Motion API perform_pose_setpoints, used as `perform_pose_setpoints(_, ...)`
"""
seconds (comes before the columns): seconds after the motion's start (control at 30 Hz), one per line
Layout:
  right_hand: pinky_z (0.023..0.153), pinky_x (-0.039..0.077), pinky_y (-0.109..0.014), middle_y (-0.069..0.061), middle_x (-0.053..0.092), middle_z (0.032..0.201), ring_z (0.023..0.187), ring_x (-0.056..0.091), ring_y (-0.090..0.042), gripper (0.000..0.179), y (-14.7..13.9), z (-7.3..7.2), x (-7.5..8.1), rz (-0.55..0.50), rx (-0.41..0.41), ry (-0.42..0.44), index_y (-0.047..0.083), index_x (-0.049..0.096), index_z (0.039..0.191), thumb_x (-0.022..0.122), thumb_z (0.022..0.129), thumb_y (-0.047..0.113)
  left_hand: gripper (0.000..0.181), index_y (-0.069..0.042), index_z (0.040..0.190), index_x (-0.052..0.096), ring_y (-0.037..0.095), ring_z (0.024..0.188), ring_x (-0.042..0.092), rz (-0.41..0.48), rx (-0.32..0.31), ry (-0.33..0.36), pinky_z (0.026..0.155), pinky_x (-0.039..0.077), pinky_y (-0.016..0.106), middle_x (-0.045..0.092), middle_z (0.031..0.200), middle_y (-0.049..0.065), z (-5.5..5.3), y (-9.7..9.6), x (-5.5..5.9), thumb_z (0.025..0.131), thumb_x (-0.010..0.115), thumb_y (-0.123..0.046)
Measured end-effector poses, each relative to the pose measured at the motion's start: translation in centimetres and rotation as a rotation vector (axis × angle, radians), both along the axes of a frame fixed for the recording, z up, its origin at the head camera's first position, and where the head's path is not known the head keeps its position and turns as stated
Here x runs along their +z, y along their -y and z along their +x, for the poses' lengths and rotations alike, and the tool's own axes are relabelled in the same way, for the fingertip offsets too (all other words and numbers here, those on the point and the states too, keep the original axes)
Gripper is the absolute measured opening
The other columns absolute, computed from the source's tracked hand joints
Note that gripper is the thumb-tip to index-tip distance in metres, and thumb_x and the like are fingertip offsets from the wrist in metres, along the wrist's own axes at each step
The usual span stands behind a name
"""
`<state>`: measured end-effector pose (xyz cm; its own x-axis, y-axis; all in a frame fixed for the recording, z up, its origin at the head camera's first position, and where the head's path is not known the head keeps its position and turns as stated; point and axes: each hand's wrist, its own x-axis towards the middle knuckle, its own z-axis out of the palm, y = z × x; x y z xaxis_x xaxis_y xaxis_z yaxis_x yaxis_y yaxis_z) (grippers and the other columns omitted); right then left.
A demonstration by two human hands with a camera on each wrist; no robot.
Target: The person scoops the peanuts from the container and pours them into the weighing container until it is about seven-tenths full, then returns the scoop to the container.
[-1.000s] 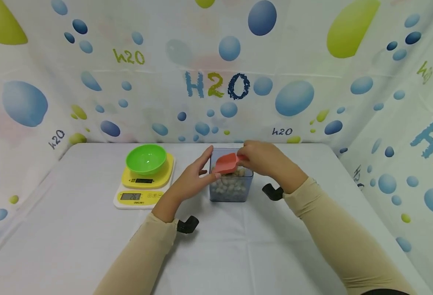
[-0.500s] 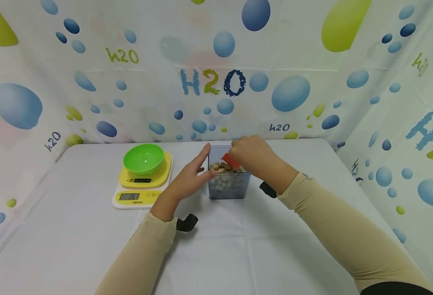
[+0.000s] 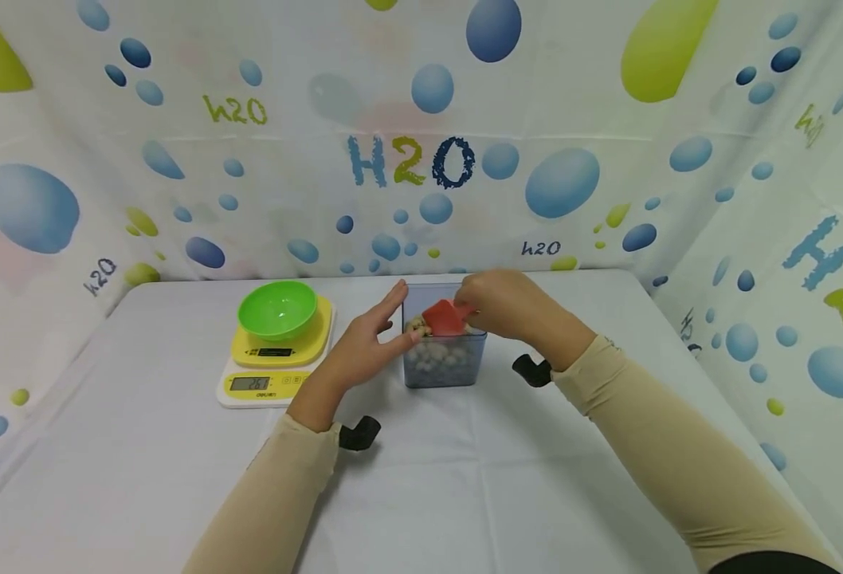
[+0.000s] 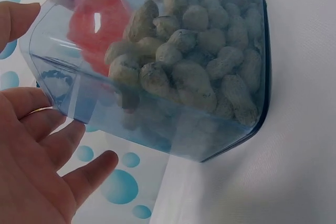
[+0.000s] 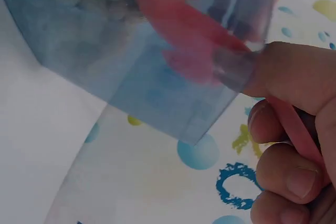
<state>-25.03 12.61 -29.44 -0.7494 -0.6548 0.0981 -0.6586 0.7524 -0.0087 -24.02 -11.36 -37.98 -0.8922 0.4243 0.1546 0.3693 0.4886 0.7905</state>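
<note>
A clear blue-tinted container stands upright near the table's back edge, part filled with unshelled peanuts. My right hand grips the handle of a red scoop, its fingers curled round it in the right wrist view. The scoop's head is inside the container, down at the peanuts. My left hand steadies the container's left side, fingers spread and nearly straight. Its fingertips meet the wall near the rim, with the thumb on the near side.
To the left, a green bowl sits on a white and yellow kitchen scale with a lit display. A white cloth covers the table, and a patterned curtain hangs behind and at the sides.
The right hand first lowers the scoop from the container's rim, tipping it into the peanuts. Now the hand has turned back rightward and the scoop lies flatter. The left hand stays at the container.
</note>
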Motion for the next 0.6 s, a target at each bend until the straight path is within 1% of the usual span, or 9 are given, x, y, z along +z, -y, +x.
perform_pose_setpoints(0.1, 0.064, 0.051, -0.026, 0.003, 0.065, 0.077, 0.069, 0.057, -0.013, 0.008, -0.5, 0.1, -0.4, -0.022, 0.005, -0.033, 0.014, 0.078, 0.088, 0.073, 0.085, 0.007, 0.076, -0.029, 0.157, 0.024, 0.029, 0.142, 0.04, -0.003, 0.008, -0.011, 0.112, 0.039, 0.047, 0.017, 0.164, -0.013, 0.0, 0.0, 0.1, 0.094, 0.062, -0.046)
perform_pose_setpoints(0.17, 0.059, 0.047, -0.025, 0.003, 0.061, 0.073, 0.065, 0.053, -0.014, 0.012, -0.4, 0.1, -0.4, -0.007, 0.026, -0.078, 0.014, 0.077, 0.086, 0.071, 0.086, 0.004, 0.077, -0.029, 0.157, 0.025, 0.026, 0.144, 0.038, -0.003, 0.009, -0.017, 0.113, 0.039, 0.046, 0.017, 0.164, -0.014, -0.1, 0.3, 0.1, 0.093, 0.062, -0.049)
perform_pose_setpoints(0.3, 0.056, 0.049, -0.027, 0.0, 0.064, 0.074, 0.064, 0.059, -0.016, 0.014, 0.4, 0.3, 0.0, 0.124, 0.066, -0.199, 0.014, 0.079, 0.088, 0.072, 0.086, 0.002, 0.076, -0.032, 0.156, 0.024, 0.022, 0.144, 0.037, -0.004, 0.007, -0.024, 0.113, 0.038, 0.045, 0.016, 0.163, -0.017, -0.3, 0.7, 0.0, 0.093, 0.061, -0.052)
perform_pose_setpoints(0.37, 0.058, 0.051, -0.028, -0.002, 0.066, 0.077, 0.066, 0.062, -0.018, 0.013, 0.8, 0.4, 0.1, 0.172, 0.087, -0.217, 0.012, 0.079, 0.091, 0.073, 0.086, 0.003, 0.076, -0.032, 0.157, 0.024, 0.024, 0.144, 0.038, -0.001, 0.006, -0.021, 0.113, 0.038, 0.045, 0.015, 0.163, -0.017, -0.3, 0.7, 0.0, 0.093, 0.061, -0.051)
perform_pose_setpoints(0.4, 0.058, 0.051, -0.028, -0.001, 0.066, 0.078, 0.066, 0.062, -0.018, 0.012, 0.9, 0.4, 0.0, 0.182, 0.081, -0.196, 0.012, 0.079, 0.091, 0.073, 0.086, 0.004, 0.077, -0.032, 0.157, 0.024, 0.027, 0.143, 0.039, -0.003, 0.007, -0.017, 0.113, 0.038, 0.046, 0.015, 0.163, -0.017, -0.2, 0.7, 0.0, 0.093, 0.061, -0.052)
perform_pose_setpoints(0.47, 0.059, 0.05, -0.027, 0.0, 0.065, 0.077, 0.066, 0.06, -0.016, 0.01, 0.8, 0.4, -0.1, 0.164, 0.067, -0.121, 0.013, 0.078, 0.089, 0.071, 0.087, 0.006, 0.078, -0.029, 0.157, 0.024, 0.03, 0.143, 0.039, 0.003, 0.002, -0.014, 0.113, 0.038, 0.047, 0.015, 0.164, -0.015, -0.2, 0.5, -0.1, 0.093, 0.062, -0.051)
perform_pose_setpoints(0.53, 0.062, 0.051, -0.027, 0.002, 0.064, 0.077, 0.068, 0.059, -0.015, 0.01, 0.5, 0.3, 0.0, 0.122, 0.046, -0.038, 0.013, 0.078, 0.089, 0.071, 0.087, 0.006, 0.078, -0.029, 0.157, 0.024, 0.033, 0.142, 0.04, 0.003, 0.001, -0.006, 0.113, 0.038, 0.048, 0.015, 0.164, -0.015, -0.2, 0.4, -0.1, 0.093, 0.062, -0.051)
perform_pose_setpoints(0.6, 0.068, 0.054, -0.028, 0.003, 0.065, 0.08, 0.072, 0.06, -0.014, 0.009, 0.2, 0.2, 0.2, 0.068, 0.021, 0.046, 0.013, 0.078, 0.091, 0.072, 0.087, 0.009, 0.078, -0.03, 0.157, 0.024, 0.033, 0.142, 0.04, 0.002, 0.0, -0.004, 0.112, 0.038, 0.049, 0.015, 0.164, -0.016, -0.2, 0.4, -0.1, 0.093, 0.061, -0.052)
